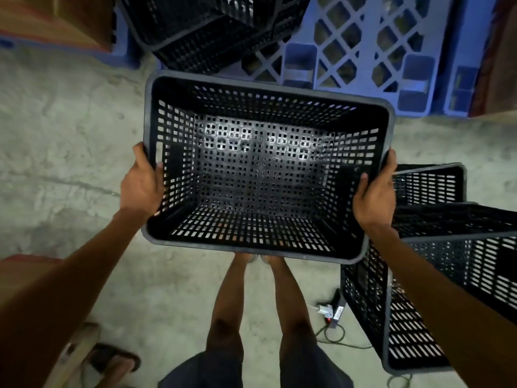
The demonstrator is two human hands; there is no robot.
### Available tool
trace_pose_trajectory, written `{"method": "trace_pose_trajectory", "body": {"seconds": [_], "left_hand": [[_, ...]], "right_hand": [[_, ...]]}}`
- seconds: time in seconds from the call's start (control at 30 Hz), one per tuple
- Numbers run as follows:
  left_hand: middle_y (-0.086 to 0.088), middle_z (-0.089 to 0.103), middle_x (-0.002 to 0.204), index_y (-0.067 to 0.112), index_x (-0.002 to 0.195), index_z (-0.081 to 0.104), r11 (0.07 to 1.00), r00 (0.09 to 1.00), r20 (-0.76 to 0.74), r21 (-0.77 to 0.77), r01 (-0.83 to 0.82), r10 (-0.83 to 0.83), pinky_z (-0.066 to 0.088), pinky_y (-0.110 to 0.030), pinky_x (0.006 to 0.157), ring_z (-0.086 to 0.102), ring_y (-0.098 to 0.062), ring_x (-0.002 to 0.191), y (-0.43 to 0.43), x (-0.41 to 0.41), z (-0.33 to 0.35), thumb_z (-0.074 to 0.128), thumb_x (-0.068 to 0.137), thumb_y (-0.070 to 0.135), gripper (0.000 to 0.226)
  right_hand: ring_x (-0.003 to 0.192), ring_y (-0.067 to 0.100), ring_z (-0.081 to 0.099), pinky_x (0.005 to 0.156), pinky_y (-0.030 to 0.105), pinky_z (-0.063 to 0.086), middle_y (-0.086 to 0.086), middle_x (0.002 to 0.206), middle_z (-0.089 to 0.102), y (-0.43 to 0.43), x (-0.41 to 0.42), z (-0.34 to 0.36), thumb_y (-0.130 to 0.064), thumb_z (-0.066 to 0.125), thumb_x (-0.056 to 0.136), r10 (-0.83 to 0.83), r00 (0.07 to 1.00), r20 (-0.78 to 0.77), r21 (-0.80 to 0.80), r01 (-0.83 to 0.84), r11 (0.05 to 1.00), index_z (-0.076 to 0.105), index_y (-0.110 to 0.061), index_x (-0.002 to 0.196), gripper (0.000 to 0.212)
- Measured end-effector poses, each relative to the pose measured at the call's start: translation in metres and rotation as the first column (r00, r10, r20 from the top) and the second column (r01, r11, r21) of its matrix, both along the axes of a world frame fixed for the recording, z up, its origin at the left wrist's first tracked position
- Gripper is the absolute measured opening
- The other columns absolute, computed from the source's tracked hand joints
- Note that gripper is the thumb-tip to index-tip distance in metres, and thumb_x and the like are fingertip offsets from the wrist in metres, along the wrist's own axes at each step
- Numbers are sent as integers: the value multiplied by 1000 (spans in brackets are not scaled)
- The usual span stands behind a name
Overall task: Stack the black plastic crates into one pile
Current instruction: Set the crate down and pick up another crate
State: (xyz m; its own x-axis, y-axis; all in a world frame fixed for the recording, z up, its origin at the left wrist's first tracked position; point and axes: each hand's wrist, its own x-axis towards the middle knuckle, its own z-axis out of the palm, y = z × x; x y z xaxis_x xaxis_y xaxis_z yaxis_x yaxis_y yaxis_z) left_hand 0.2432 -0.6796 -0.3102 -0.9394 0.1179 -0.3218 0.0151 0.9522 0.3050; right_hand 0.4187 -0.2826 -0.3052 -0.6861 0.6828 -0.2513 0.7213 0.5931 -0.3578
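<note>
Both feet [258, 258] hidden under held crate [265, 163]

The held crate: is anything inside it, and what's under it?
The held crate is empty; only its perforated floor shows. Left hand and right hand grip its rim. Below it, concrete floor and the person's legs; their feet are mostly covered.

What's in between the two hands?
In the head view, the black plastic crate sits between them, open side up and empty. The left hand grips one short rim and the right hand grips the other.
</note>
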Motion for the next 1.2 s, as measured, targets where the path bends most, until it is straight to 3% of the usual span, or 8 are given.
{"method": "trace_pose_trajectory", "body": {"seconds": [0.4, 0.57, 0.73, 0.93, 1.0, 1.07, 1.13, 1.2], "left_hand": [[-27, 67, 108, 11, 132, 29, 998, 995, -103, -63, 2, -9, 56, -57, 72, 68, -50, 83, -8, 4, -19, 34, 101, 42, 45], [-25, 65, 88, 10, 119, 33, 995, 995, -99, 93, -23, 33, 43, -36, 50, 64, -44, 64, -9, 1, -22, 39, 101, 42, 37], [-8, 52, 78, 45, 99, 29, 995, 990, -136, 100, -23, 36, 40, -37, 52, 48, -28, 57, -9, 1, -23, 34, 99, 50, 7], [-11, 54, 79, 11, 109, 31, 988, 992, -83, 135, -78, 90, 41, -38, 53, 52, -32, 59, -8, 4, -22, 35, 100, 46, 36], [-19, 60, 83, 10, 110, 30, 993, 998, -51, 117, -16, 22, 42, -39, 55, 59, -40, 63, -11, 0, -17, 35, 100, 45, 37], [-26, 64, 95, 10, 115, 29, 996, 998, -35, 60, 59, -57, 45, -42, 57, 64, -47, 70, -14, -2, -11, 32, 98, 51, 45], [-19, 55, 129, 16, 135, 26, 994, 994, -28, 12, 105, -105, 52, -52, 65, 65, -49, 91, -15, -4, -8, 31, 96, 56, 56], [1, 17, 162, 25, 155, 6, 986, 981, -102, 19, 168, -165, 53, -57, 77, 51, -43, 127, -15, 1, -5, 37, 98, 49, 69]], "right_hand": [[75, 43, 65, 67, 40, 51, 28, 96, 68, 15, 6, -35, -25, 41, 99, 4, 995, -104, 76, 4, 997, 12, -12, 154, 63], [54, 35, 56, 55, 28, 36, 21, 77, 66, 16, 6, -30, -32, 38, 102, -11, 992, -127, 68, 19, 998, 15, -12, 154, 61], [44, 20, 42, 47, 27, 27, 1, 63, 49, 16, 7, -31, -34, 38, 103, 4, 975, -224, 79, 15, 997, 22, -16, 154, 57], [43, 26, 48, 46, 27, 29, 5, 59, 51, 18, 12, -34, -35, 36, 104, 27, 974, -227, 92, -6, 996, 20, -15, 155, 57], [52, 32, 57, 50, 27, 36, 13, 73, 60, 16, 12, -31, -38, 33, 104, 81, 979, -188, 98, -63, 993, 12, -13, 156, 61], [73, 39, 65, 55, 34, 48, 21, 123, 58, 12, 10, -26, -42, 33, 103, 160, 980, -117, 97, -149, 984, 0, -12, 156, 69], [105, 41, 61, 67, 40, 55, 16, 156, 25, 9, 10, -19, -44, 34, 102, 231, 972, -49, 119, -224, 967, -4, -9, 155, 74], [143, 37, 31, 98, 41, 48, 17, 163, 0, 6, 14, -12, -40, 35, 101, 321, 947, 20, 198, -318, 927, -1, -1, 154, 75]]}}
